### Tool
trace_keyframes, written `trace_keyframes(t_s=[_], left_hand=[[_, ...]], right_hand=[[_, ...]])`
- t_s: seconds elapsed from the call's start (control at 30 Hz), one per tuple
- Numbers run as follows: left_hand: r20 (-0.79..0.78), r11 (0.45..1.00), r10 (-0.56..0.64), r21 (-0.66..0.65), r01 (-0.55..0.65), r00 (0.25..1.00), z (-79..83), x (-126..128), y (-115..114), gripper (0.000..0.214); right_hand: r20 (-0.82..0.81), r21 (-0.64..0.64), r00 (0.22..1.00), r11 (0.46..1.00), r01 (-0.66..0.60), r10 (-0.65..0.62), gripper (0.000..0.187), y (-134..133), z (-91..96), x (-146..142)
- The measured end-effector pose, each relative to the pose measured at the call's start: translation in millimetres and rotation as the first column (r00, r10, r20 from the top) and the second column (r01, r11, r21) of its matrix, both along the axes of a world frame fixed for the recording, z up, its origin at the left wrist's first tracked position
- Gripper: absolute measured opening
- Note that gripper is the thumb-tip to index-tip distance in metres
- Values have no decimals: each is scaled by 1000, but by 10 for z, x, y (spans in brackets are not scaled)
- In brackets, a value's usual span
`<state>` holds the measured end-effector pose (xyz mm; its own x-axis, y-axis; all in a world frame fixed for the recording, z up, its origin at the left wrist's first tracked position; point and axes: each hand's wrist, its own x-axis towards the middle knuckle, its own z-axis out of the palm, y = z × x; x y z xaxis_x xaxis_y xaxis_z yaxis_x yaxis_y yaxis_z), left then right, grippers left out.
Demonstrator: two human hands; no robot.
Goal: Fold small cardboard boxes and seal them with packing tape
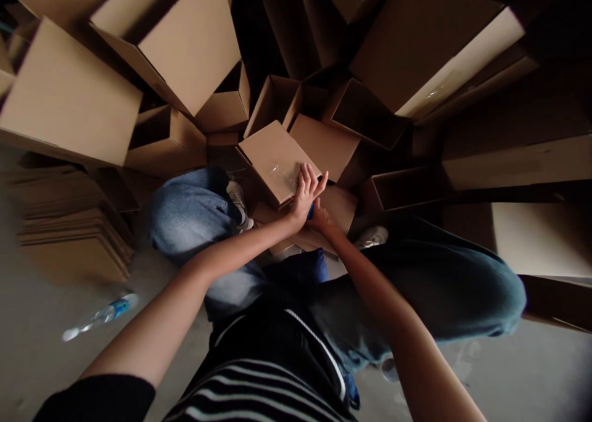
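Spread flat, my left hand [303,197] presses a cardboard box [271,163] at 12 o'clock, my right hand [322,219] half hidden by a small blue object [310,211], grip unclear, open cartons [365,115] from 10 to 3 o'clock, flattened cardboard [69,240] at 9 o'clock, water bottle [108,314] on the concrete floor [41,366].

- We're on a plain tan cardboard box [272,163]!
- Our shirt [263,385]: black, white stripes!
- Our jeans [194,215], faded blue!
- We spot a water bottle [113,309], blue label, on grey concrete floor [46,360]!
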<state>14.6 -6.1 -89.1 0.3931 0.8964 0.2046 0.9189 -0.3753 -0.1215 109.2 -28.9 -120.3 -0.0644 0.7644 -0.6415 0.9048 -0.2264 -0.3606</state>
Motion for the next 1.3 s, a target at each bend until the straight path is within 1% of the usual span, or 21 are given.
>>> trace_keyframes(t_s=[0.13,0.33,0.5,0.67,0.87,1.17,1.3], left_hand=[[-20,1000,6,16,-6,1000,18,11,-19,61],[-2,1000,11,9,-11,1000,51,19,-32,61],[15,999,1,-49,0,1000,84,7,-23,63],[2,998,5,-63,-5,1000,113,5,-24,60],[31,997,22,-79,-20,999,124,21,-38,60],[19,994,29,-103,-26,999,184,28,-60,59],[19,994,29,-107,-27,999,223,34,-76,58]], right_hand=[[3,1,1000,1000,0,0,71,0,-11,0],[13,-4,1000,1000,-21,21,78,1,-7,5],[22,1,1000,1000,-18,18,76,-1,8,1],[27,3,1000,1000,-12,12,72,-1,31,-7],[18,-9,1000,1000,-11,11,78,5,53,-7],[-5,-27,1000,999,-23,23,85,11,77,3],[-15,-41,1000,999,-27,26,82,16,76,12]])
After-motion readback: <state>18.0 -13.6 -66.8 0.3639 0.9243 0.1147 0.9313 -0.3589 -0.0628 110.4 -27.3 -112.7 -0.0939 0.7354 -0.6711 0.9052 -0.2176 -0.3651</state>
